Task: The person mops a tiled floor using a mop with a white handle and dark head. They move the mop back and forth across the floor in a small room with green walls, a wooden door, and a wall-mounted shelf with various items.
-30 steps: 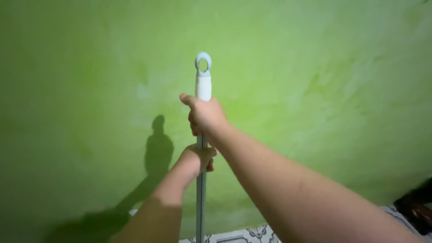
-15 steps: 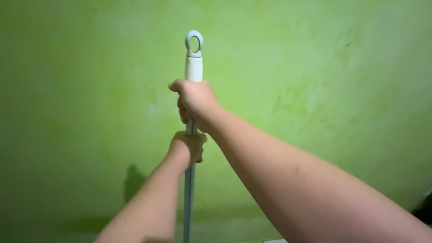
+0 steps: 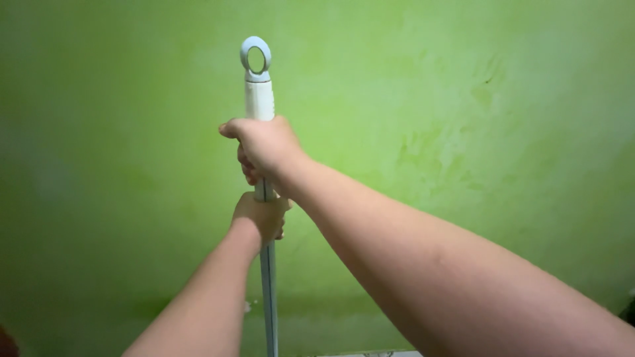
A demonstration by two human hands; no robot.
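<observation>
I hold a long upright pole [image 3: 268, 291] with both hands. It has a grey metal shaft, a white grip at the top [image 3: 259, 99] and a pale blue hanging ring [image 3: 255, 57] at its tip. My right hand [image 3: 262, 149] is wrapped around the pole just below the white grip. My left hand [image 3: 260, 217] grips the shaft right under it, the two hands almost touching. The pole's lower end runs out of the frame at the bottom, so its head is hidden.
A mottled green wall [image 3: 463, 119] fills almost the whole view straight ahead. A thin strip of patterned floor tile [image 3: 380, 354] shows at the bottom edge. Something dark sits at the far right edge [image 3: 628, 311].
The pole and both hands have shifted left and upward in view. The shadow on the wall and most of the floor tiles have dropped out of sight. Both grips stay the same.
</observation>
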